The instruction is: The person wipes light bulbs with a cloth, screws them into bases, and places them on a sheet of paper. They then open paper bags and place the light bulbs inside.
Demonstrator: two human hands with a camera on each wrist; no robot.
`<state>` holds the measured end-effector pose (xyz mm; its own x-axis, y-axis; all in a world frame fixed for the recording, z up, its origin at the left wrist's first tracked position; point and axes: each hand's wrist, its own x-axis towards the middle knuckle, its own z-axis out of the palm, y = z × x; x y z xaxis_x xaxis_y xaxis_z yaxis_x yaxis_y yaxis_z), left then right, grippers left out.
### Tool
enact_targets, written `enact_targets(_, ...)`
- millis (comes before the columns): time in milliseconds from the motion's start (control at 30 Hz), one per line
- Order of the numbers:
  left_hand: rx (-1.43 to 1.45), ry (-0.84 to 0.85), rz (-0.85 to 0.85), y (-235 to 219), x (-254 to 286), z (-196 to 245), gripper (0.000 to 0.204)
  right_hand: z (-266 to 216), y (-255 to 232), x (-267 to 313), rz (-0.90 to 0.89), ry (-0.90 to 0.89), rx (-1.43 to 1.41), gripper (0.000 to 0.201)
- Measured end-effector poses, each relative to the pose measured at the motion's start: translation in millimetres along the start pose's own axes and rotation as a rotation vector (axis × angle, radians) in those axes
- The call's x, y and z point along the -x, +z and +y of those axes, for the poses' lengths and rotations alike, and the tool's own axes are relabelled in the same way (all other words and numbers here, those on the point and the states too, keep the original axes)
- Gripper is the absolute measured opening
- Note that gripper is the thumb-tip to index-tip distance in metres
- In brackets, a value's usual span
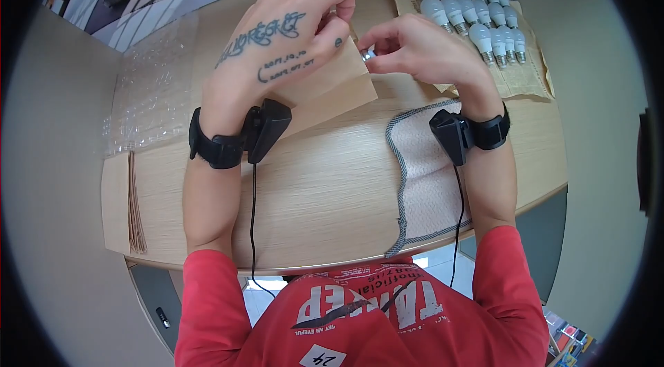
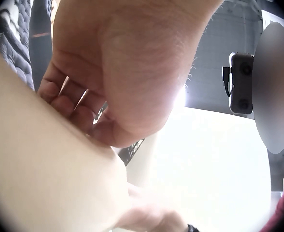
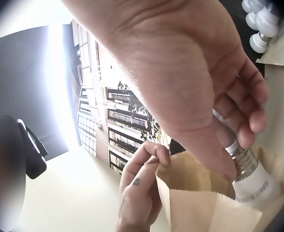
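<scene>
My left hand (image 1: 287,31) pinches the rim of a brown paper bag (image 1: 339,87), which it holds tilted over the table. In the right wrist view the bag's mouth is spread wide toward my right hand (image 1: 429,49). Between thumb and fingers, that hand holds a white light bulb (image 3: 255,186) by its metal screw base. The white part of the bulb points down into the bag opening, past the jagged rim. From the head view, only a bit of shiny base shows by the fingertips. In the left wrist view, the bag's pale side covers part of the left fingers.
Rows of several bulbs (image 1: 480,36) lie on brown paper (image 1: 536,83) at the back right. A grey-edged cloth (image 1: 432,180) lies under the right forearm. Clear plastic (image 1: 149,76) is spread at the back left, with a stack of flat brown paper (image 1: 134,208) nearer the front edge.
</scene>
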<state>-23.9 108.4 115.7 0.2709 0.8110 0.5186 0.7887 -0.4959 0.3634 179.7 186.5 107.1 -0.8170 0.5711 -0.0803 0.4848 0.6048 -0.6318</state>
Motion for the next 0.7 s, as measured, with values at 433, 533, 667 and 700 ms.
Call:
enact_targets(433, -0.031, 0.036, 0.016, -0.2, 0.4, -1.9, 0.006, 8.8, -1.3, 1.0, -0.087, -0.209, -0.482, 0.040)
enact_targets(533, -0.029, 0.014, 0.002, -1.3, 0.5, -0.1, 0.006, 7.8, -3.1, 2.9, -0.071, -0.216, -0.481, 0.038)
enact_targets(667, -0.024, 0.032, 0.019, -0.2, 0.6, -0.3, 0.006, 10.6, -15.0, 7.0, 0.034, -0.207, -0.410, 0.037)
enact_targets(700, -0.025, 0.039, 0.028, 0.4, 0.7, -0.7, 0.006, 12.9, -21.4, 9.0, 0.150, -0.194, -0.377, 0.037)
